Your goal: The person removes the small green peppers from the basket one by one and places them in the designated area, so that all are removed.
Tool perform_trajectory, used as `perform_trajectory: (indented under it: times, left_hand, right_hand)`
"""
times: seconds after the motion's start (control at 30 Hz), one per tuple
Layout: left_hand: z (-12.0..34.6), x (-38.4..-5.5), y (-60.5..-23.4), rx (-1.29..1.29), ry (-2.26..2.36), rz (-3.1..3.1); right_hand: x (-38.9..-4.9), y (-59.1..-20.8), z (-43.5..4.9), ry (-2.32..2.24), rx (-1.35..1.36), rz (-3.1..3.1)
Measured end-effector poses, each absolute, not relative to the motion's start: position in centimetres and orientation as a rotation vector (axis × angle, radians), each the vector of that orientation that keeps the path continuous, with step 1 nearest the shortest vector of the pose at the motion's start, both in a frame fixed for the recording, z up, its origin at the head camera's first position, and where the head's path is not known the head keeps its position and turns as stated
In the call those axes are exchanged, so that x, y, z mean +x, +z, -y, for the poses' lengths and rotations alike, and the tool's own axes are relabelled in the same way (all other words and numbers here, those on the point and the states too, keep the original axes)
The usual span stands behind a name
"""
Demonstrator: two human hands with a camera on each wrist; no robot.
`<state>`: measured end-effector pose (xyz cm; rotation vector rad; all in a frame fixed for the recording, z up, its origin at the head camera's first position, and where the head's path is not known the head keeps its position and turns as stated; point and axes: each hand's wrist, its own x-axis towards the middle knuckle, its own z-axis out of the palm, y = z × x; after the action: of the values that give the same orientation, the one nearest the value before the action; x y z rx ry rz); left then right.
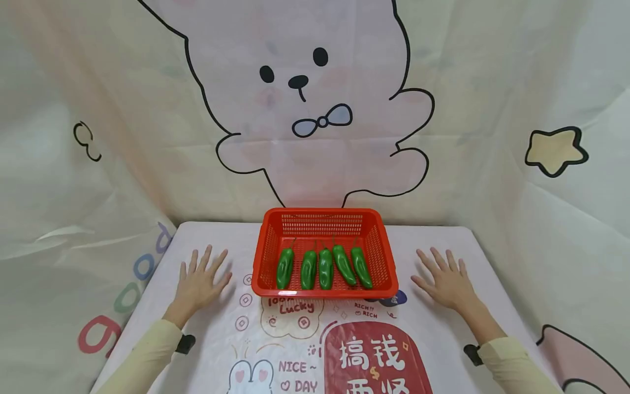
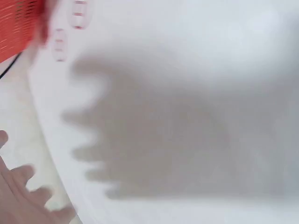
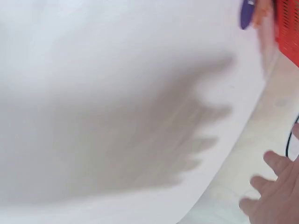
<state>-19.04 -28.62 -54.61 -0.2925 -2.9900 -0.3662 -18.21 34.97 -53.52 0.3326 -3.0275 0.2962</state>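
Note:
Several green peppers lie side by side, stems to the back, in a red plastic basket at the back middle of the table. Left of the basket, my left hand is held with its fingers spread, holding nothing. My right hand is likewise spread on the other side, apart from the basket and holding nothing. Each wrist view catches only part of its hand, the left hand and the right hand, with a hand-shaped shadow on the tabletop.
A white table with printed drawings and lettering carries the basket. Behind it and at both sides hang cloth walls with a cartoon bear, a star and coloured letters. Dark straps show at both wrists.

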Motion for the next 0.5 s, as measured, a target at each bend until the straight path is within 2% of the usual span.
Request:
perform_trajectory:
  times: [0.17,0.33,0.5]
  left_hand:
    - [27.6,-20.4,-52.7,-0.311,-1.128,2.848]
    - [26.0,-21.4,-50.4,-0.126,-1.921,2.584]
    - [24.0,-22.2,-50.0,-0.072,-2.271,2.394]
  right_hand:
    - [-18.9,-51.9,-34.9,0.677,0.373,2.964]
    - [-19.4,-50.1,-34.4,1.103,0.299,2.787]
    - [-19.9,-49.5,-33.3,1.375,0.375,2.575]
